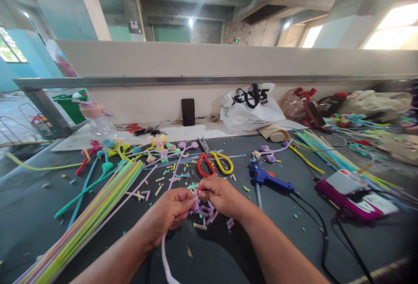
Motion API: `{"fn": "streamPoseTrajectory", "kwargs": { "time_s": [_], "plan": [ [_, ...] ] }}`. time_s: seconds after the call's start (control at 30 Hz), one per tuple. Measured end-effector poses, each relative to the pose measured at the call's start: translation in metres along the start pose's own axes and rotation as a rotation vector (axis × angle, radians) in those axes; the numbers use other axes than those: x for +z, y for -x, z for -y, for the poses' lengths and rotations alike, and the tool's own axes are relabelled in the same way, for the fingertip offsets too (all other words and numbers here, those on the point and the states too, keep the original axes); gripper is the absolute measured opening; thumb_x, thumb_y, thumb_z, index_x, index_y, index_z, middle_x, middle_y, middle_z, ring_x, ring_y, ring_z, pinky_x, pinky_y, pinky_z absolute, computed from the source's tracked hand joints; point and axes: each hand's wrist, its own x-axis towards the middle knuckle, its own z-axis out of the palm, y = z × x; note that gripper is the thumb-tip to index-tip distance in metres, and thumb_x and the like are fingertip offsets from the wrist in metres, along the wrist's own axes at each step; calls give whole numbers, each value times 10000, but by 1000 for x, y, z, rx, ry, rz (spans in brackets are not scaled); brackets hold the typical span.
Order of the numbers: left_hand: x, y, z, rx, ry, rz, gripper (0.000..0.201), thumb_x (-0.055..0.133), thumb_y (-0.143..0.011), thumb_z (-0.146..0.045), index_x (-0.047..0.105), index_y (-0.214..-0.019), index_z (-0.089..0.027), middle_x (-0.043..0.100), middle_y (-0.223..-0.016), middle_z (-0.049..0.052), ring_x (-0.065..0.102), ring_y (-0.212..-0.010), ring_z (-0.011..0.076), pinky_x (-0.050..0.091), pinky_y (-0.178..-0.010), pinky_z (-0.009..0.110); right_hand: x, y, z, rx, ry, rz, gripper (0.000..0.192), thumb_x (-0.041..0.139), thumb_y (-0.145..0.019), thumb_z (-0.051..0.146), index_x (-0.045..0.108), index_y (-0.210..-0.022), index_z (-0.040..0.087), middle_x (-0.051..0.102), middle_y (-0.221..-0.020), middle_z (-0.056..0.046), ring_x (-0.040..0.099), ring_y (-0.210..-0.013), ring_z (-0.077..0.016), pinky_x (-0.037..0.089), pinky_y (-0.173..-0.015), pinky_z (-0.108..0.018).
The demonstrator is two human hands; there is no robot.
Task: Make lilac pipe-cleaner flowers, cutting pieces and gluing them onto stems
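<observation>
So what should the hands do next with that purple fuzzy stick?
Probably bend one more small loop. Both the left hand and right hand pinch the purple pipe cleaner where it is already folded into loops, and a long straight tail hangs down unused.

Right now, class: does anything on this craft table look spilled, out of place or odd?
Yes. Small cut scraps lie scattered over the dark table around both hands, as if snipped and left. The scissors lie among them.
</observation>
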Motion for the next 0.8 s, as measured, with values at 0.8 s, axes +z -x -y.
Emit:
{"fn": "streamPoseTrajectory", "kwargs": {
  "time_s": [0.8],
  "plan": [
    [1, -4, 10, 53, 104, 78, 216, 528, -786, -363, 505, -751, -152, 436, -519, -64, 301, -336, 11, 262, -349, 150, 10, 1, -6, 13, -67, -110, 116, 563, -756, 223, 604, -670, 156, 558, -599, 20, 496, -580, -105, 376, -567, -206]
  ]
}}
